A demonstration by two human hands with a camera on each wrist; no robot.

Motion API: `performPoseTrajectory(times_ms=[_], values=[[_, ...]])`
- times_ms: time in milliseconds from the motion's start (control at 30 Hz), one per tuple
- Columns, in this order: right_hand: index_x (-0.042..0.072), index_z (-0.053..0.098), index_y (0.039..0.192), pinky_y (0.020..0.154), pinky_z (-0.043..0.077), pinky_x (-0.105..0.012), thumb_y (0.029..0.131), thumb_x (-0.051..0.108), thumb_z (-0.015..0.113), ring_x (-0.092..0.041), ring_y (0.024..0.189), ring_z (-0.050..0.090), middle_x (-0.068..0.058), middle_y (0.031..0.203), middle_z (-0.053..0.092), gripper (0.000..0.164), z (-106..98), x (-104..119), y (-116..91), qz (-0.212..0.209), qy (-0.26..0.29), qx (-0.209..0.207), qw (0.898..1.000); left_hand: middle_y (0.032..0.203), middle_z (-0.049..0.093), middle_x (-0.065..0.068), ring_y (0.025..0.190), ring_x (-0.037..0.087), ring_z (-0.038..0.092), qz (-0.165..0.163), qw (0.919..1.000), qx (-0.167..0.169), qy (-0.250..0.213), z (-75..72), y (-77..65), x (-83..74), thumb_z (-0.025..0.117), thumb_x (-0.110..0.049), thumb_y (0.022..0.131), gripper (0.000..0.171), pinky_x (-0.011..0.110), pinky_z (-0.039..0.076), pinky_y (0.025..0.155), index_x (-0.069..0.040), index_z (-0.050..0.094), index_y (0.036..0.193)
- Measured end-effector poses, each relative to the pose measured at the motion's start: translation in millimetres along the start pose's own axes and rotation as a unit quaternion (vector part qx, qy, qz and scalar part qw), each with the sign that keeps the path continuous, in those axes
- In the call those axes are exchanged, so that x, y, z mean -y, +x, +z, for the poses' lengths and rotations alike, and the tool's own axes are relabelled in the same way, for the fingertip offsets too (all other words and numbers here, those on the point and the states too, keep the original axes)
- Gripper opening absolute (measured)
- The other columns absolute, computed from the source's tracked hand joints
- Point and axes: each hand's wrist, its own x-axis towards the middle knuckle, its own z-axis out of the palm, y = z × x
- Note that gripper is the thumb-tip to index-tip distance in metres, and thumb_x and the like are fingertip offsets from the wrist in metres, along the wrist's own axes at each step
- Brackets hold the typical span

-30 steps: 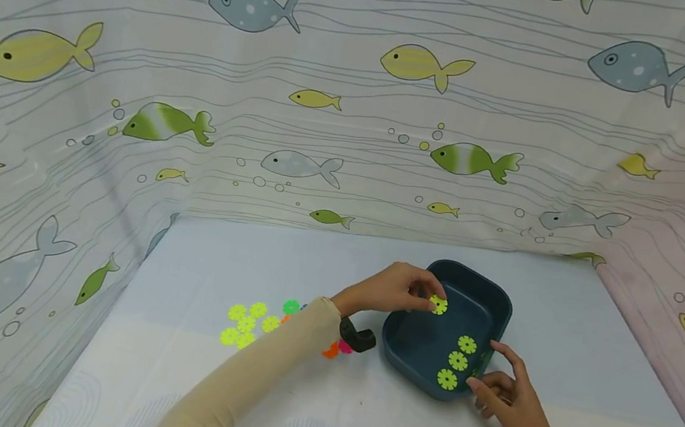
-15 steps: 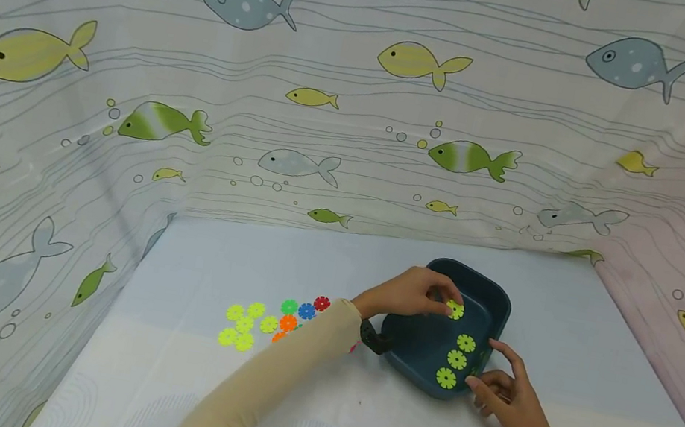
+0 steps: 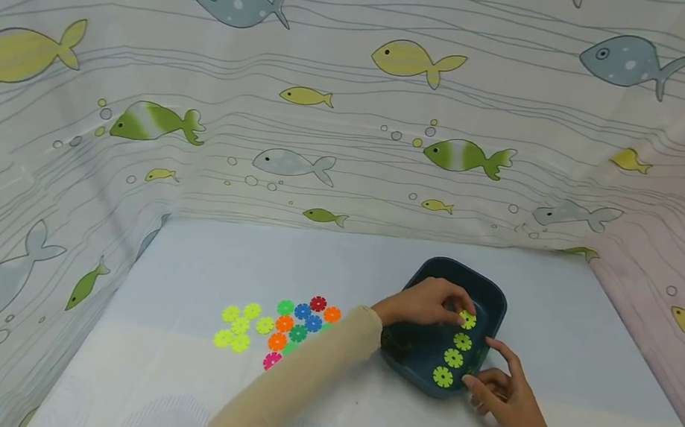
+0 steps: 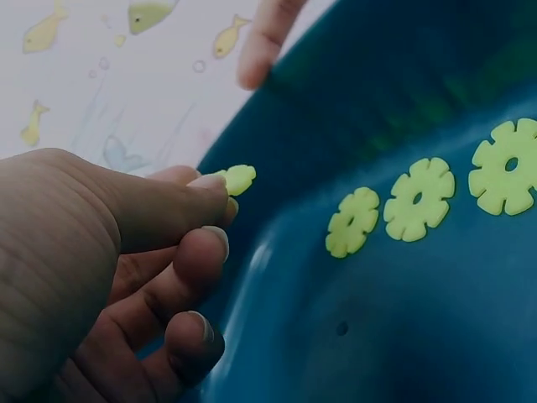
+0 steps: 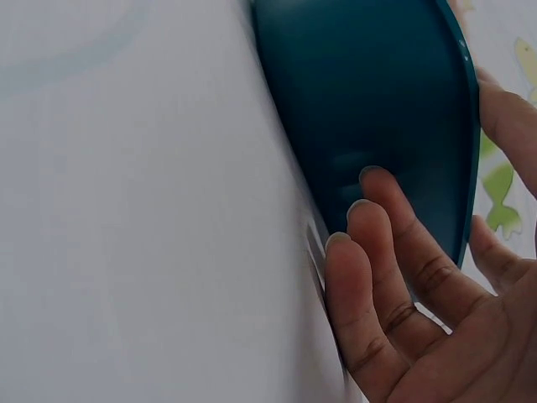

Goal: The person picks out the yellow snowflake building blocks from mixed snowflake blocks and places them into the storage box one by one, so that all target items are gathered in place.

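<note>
My left hand (image 3: 424,303) pinches a yellow snowflake disc (image 3: 468,320), a flat notched piece, between thumb and fingertips. It is over the dark blue tray (image 3: 424,367), near the right inner wall. In the left wrist view, only the end of the held disc (image 4: 240,179) shows past the fingertips. Three more yellow discs (image 3: 453,358) lie in a row on the tray floor along that wall. At the tray's right side my right hand (image 3: 510,393) holds the rim. In the right wrist view, several fingers (image 5: 348,277) lie along the tray's outer wall (image 5: 369,92).
A group of yellow discs (image 3: 240,326) lies on the white table (image 3: 165,380) left of the tray. Beside them are orange, green, blue, red and pink discs (image 3: 298,333), partly hidden by the left sleeve (image 3: 292,394). A fish-print curtain (image 3: 302,131) surrounds the table.
My left hand has moved right across the tray with the yellow disc, bringing it to the far end of the row. More coloured discs show behind the sleeve. My right hand stays at the rim.
</note>
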Motion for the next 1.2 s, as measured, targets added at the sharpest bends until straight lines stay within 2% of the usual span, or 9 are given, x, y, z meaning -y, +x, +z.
performPoseTrajectory(times_ms=[367,633,800,967,1200], values=[[0.022,0.019,0.161,0.064,0.057,-0.037,0.099,0.025,0.072,-0.027,0.077,0.068,-0.014,0.099,0.071,0.082,0,-1,1,-0.001,0.004,0.001,1.000,0.100,0.072,-0.005,0.068,0.005,0.065,-0.026,0.9996,0.002,0.015,12.5,17.7,7.5,0.072,-0.010,0.098,0.022,0.019,0.054,0.061,-0.011,0.072,0.119],[0.022,0.020,0.161,0.064,0.056,-0.036,0.098,0.026,0.072,-0.027,0.076,0.067,-0.014,0.098,0.070,0.081,-1,-1,0,0.005,0.003,-0.002,1.000,0.098,0.071,-0.005,0.072,0.006,0.066,-0.040,0.9991,0.009,0.010,17.1,29.0,10.2,0.072,-0.011,0.098,0.018,0.018,0.054,0.062,-0.011,0.072,0.116],[0.021,0.021,0.160,0.064,0.056,-0.036,0.098,0.026,0.073,-0.028,0.075,0.067,-0.014,0.097,0.070,0.082,0,-1,1,0.007,0.003,-0.002,1.000,0.096,0.071,-0.003,0.070,0.006,0.065,-0.047,0.9984,0.024,0.019,18.7,33.3,10.7,0.072,-0.008,0.097,0.019,0.018,0.054,0.062,-0.009,0.072,0.116],[0.022,0.022,0.160,0.064,0.056,-0.036,0.098,0.026,0.073,-0.027,0.075,0.066,-0.013,0.096,0.070,0.081,1,-2,1,0.000,0.002,-0.001,1.000,0.098,0.072,0.000,0.070,0.004,0.064,-0.054,0.9965,0.041,0.048,20.5,37.2,10.2,0.072,-0.008,0.097,0.020,0.017,0.052,0.063,-0.009,0.072,0.117],[0.022,0.022,0.160,0.063,0.056,-0.036,0.097,0.025,0.074,-0.028,0.074,0.066,-0.014,0.095,0.070,0.082,-1,-3,0,-0.004,0.003,-0.002,1.000,0.094,0.070,-0.007,0.074,0.000,0.062,-0.047,0.9918,0.047,0.109,24.8,42.8,10.4,0.075,-0.015,0.095,0.023,0.014,0.049,0.066,-0.013,0.072,0.118]])
